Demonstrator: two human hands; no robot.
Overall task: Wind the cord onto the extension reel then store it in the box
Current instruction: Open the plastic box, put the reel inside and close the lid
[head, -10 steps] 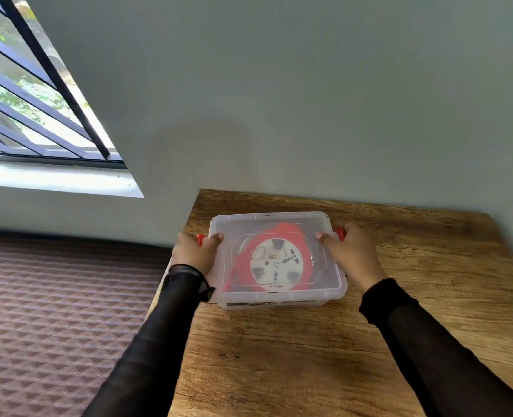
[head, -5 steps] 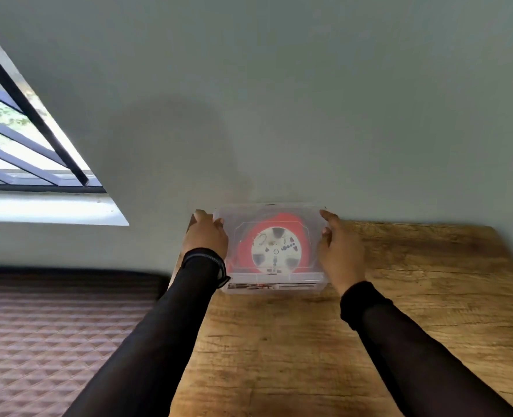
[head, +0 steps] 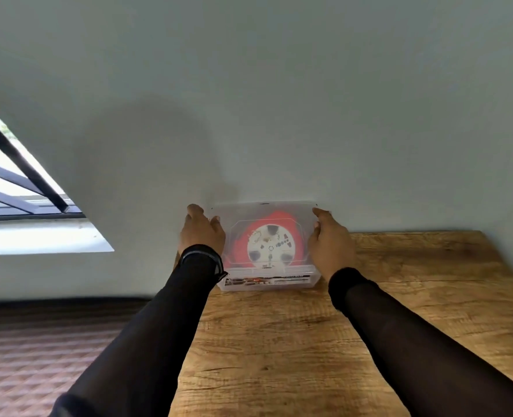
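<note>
Extension reel [head: 269, 246]: red drum, white hub face with dark sockets, lying flat inside box [head: 268, 281], seen through clear lid [head: 264, 212]. No loose cord showing outside; presumably fully wound, though turns not distinguishable through plastic.

Box: translucent, lidded, printed label strip along near wall. Sits at far left corner of wooden table [head: 399, 311], far edge touching or just short of grey wall [head: 279, 100]; contact not confirmable.

Left hand [head: 202, 233]: clasps left end of box, fingers curled round end wall and lid edge, thumb lying on lid top. Black sleeve to wrist.

Right hand [head: 330, 245]: clasps right end likewise, fingers wrapped round far side, fingertips hidden; thumb at lid corner. Black sleeve to wrist.

Surroundings: barred window [head: 23, 182] at left with pale sill; patterned brown floor [head: 53, 356] beyond table edge.

Step in hand, by judgement: final one. Reel stored, lid on, box held at both ends and being placed or seated against wall. Winding step seemingly complete.

Next move, by judgement: confirm box resting flat and fully on table, away from left edge where overhang could tip it; check lid seated at both ends, latches not visible under hands; then loosen both grips evenly and withdraw without dragging box back.
</note>
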